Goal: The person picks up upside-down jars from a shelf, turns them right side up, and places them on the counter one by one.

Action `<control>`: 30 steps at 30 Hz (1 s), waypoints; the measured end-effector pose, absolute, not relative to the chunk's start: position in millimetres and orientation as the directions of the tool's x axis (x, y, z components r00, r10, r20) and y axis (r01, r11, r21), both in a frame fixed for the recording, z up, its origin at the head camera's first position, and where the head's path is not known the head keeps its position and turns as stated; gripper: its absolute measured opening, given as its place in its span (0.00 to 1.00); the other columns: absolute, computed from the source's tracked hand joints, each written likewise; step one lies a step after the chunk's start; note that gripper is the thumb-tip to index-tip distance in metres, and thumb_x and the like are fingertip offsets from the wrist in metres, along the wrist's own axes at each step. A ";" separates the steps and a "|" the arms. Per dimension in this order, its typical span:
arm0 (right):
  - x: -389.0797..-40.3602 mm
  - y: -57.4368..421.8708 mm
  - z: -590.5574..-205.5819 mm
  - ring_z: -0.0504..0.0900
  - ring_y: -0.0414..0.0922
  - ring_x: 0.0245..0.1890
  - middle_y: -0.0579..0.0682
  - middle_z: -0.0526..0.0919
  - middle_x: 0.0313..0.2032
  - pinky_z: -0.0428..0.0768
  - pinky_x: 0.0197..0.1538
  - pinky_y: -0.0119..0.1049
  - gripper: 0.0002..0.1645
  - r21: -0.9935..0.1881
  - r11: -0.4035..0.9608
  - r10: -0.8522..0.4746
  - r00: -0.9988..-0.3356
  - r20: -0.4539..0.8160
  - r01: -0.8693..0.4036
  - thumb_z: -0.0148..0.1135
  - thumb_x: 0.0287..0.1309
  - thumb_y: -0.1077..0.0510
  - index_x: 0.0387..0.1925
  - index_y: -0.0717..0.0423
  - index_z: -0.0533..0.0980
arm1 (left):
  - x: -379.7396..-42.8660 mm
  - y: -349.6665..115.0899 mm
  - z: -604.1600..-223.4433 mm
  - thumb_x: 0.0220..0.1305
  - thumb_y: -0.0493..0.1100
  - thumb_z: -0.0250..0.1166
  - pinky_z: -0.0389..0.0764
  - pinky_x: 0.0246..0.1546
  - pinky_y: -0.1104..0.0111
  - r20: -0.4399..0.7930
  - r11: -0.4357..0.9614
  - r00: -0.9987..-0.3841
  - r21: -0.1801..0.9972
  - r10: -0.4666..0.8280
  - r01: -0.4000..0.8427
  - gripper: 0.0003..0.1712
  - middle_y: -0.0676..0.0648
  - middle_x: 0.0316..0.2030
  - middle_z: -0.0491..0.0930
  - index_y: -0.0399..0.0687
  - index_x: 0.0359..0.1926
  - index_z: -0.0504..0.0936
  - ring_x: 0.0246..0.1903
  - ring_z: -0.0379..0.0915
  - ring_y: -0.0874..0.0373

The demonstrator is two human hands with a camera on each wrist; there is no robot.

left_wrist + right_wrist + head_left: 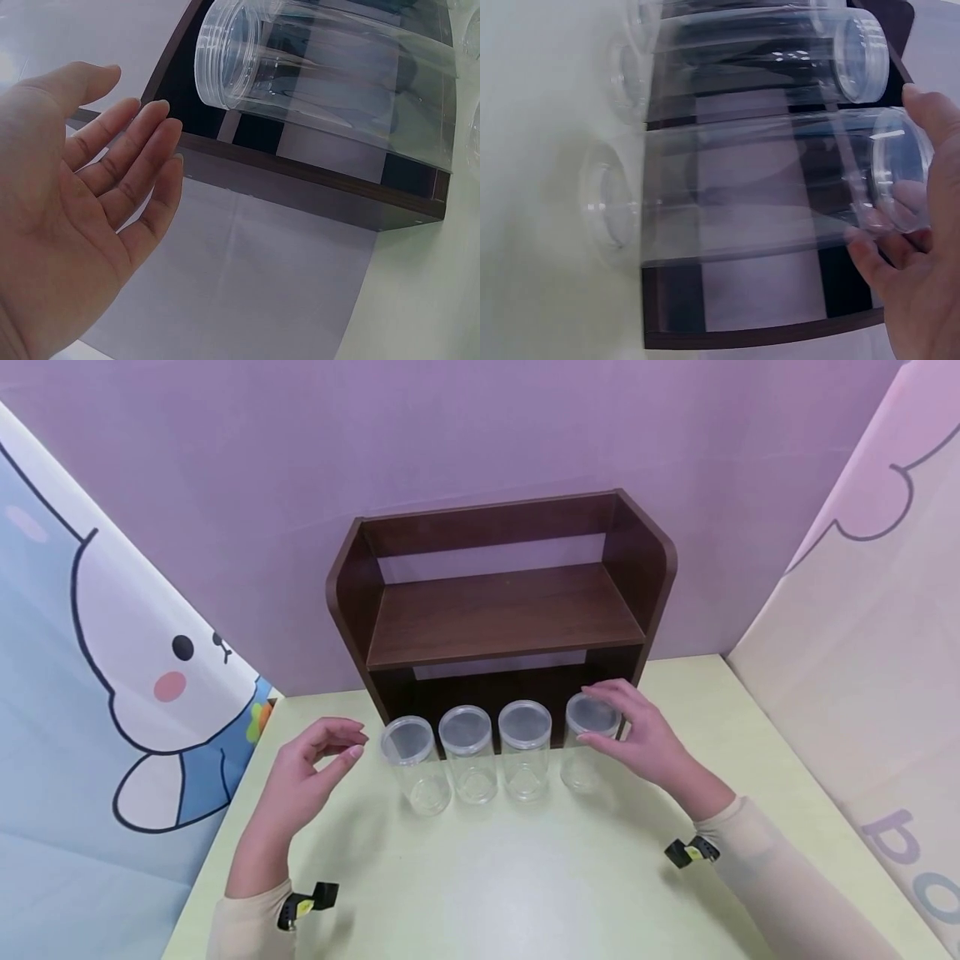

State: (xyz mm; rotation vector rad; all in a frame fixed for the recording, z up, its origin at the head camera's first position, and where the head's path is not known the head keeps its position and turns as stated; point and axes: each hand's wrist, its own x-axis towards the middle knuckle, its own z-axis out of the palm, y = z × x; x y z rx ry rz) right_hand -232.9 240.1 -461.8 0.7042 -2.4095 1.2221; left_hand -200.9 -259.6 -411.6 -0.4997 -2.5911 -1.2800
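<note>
Several clear plastic jars with translucent lids stand upright in a row. At the right end, my right hand [654, 742] holds a jar [589, 720] by its lid, thumb on the near side and fingers on the far side. The right wrist view shows fingertips through the clear top of this jar [757, 187]. My left hand [300, 781] hovers left of the row, fingers loosely bent, with nothing in it. A gap separates it from the leftmost jar [422, 768], and the left wrist view shows its palm [67, 240] bare.
A dark brown two-tier shelf [510, 610] stands right behind the jars, against a purple backdrop [480, 435]. Two middle jars, including one beside the held jar [525, 752], stand close together. Printed cloth panels [172, 727] border the pale table [510, 877] left and right.
</note>
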 end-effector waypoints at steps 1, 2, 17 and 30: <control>-232.6 239.3 -463.4 0.81 0.51 0.60 0.52 0.80 0.65 0.76 0.60 0.23 0.40 -0.647 0.499 -0.267 -0.813 0.517 -0.576 0.86 0.57 0.63 0.71 0.56 0.81 | -200.9 -259.9 -411.3 0.81 0.42 0.68 0.78 0.56 0.81 0.331 0.566 -0.921 0.727 0.207 0.389 0.14 0.51 0.53 0.88 0.49 0.62 0.84 0.52 0.82 0.66; -232.3 238.5 -464.8 0.81 0.52 0.60 0.53 0.80 0.65 0.76 0.60 0.23 0.41 -0.646 0.495 -0.263 -0.809 0.526 -0.581 0.86 0.57 0.63 0.71 0.56 0.80 | -200.8 -260.1 -411.0 0.81 0.42 0.68 0.78 0.56 0.81 0.332 0.567 -0.920 0.725 0.207 0.390 0.14 0.51 0.52 0.88 0.49 0.62 0.84 0.52 0.82 0.66; -229.9 237.5 -472.2 0.80 0.54 0.64 0.55 0.80 0.66 0.73 0.66 0.22 0.45 -0.627 0.479 -0.249 -0.780 0.574 -0.615 0.87 0.53 0.66 0.72 0.58 0.78 | -199.1 -261.7 -409.8 0.81 0.41 0.68 0.78 0.57 0.81 0.328 0.562 -0.921 0.730 0.212 0.389 0.13 0.51 0.52 0.88 0.49 0.62 0.84 0.51 0.82 0.65; -222.4 256.5 -470.4 0.79 0.50 0.63 0.64 0.80 0.65 0.76 0.68 0.26 0.49 -0.588 0.437 -0.245 -0.719 0.650 -0.680 0.84 0.49 0.72 0.74 0.67 0.73 | -198.6 -265.7 -410.0 0.81 0.44 0.69 0.78 0.55 0.82 0.290 0.598 -0.937 0.723 0.194 0.348 0.15 0.50 0.53 0.88 0.50 0.63 0.84 0.52 0.82 0.64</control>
